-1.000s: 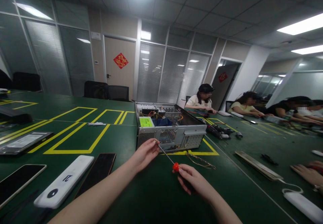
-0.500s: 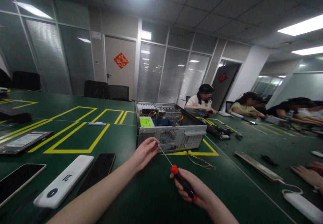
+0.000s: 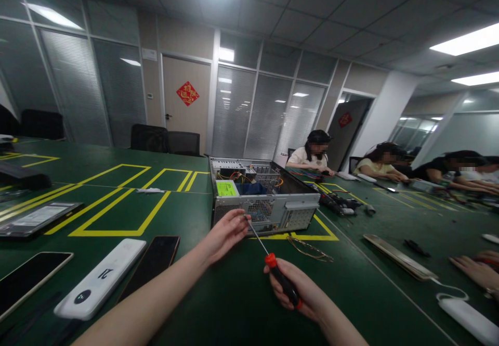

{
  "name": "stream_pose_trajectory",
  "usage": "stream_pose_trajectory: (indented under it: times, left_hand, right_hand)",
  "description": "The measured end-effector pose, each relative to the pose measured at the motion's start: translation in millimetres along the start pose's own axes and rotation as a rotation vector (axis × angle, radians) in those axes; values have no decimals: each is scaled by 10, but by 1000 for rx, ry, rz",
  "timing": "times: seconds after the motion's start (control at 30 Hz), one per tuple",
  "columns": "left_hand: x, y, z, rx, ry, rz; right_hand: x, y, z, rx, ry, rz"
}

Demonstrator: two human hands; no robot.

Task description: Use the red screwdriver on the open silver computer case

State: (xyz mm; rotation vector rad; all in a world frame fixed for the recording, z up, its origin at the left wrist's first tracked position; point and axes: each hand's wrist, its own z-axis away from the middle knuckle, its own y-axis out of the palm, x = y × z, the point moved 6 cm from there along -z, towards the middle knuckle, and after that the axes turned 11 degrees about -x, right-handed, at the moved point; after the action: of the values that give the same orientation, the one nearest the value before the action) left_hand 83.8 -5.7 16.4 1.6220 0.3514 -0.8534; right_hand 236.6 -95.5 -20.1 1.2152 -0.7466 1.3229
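An open grey computer case (image 3: 268, 208) stands on the green table (image 3: 234, 294), its inside full of cables and a green-labelled part. My right hand (image 3: 302, 291) is wrapped round the black and red handle of a screwdriver (image 3: 278, 276). Its thin shaft slants up to the left toward the case's near face. My left hand (image 3: 226, 234) pinches the shaft's tip close to that face; whether it holds a screw there I cannot make out.
Two dark phones (image 3: 150, 265) (image 3: 27, 278) and a white power bank (image 3: 101, 278) lie at the near left. A pair of glasses (image 3: 310, 247) lies right of the case. A flat metal panel (image 3: 399, 257) and a white box (image 3: 470, 317) sit at right. Other people sit beyond; another person's hand (image 3: 477, 270) rests at right.
My right hand turned, so the black handle now shows in its grip. The shaft's tip and my left hand stayed by the case's near face.
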Motion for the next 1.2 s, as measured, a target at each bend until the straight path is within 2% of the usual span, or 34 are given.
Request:
stream_pose_trajectory:
  times: [0.07, 0.23, 0.33, 0.4, 0.47, 0.63, 0.8, 0.93, 1.1, 1.2]
  left_hand:
    - [-127, -52, 18, -58, 131, -154]
    - [-629, -97, 184, -118, 656, -507]
    - [-910, -106, 281, -246, 959, -637]
    - [-1009, -103, 283, -311, 1071, -746]
    - [-1033, -120, 233, -312, 1096, -801]
    - [-921, -262, 72, -283, 983, -857]
    - [-863, -289, 63, -269, 947, -803]
    - [-858, -281, 66, -267, 957, -807]
    - [-820, -286, 45, -231, 1015, -959]
    - [-812, -290, 47, -233, 1021, -958]
  right_hand:
    - [18, -53, 10, -15, -2, 18]
    - [-8, -195, -4, -52, 33, 76]
    - [-83, -219, -22, -72, 117, 137]
    - [-129, -223, -31, -99, 168, 176]
    - [-175, -237, -38, -139, 220, 211]
    - [-251, -269, -71, -196, 290, 241]
    - [-274, -264, -132, -211, 325, 251]
    - [-269, -252, -178, -224, 334, 251]
    - [-275, -257, -214, -230, 340, 249]
    - [-282, -263, -233, -232, 339, 248]
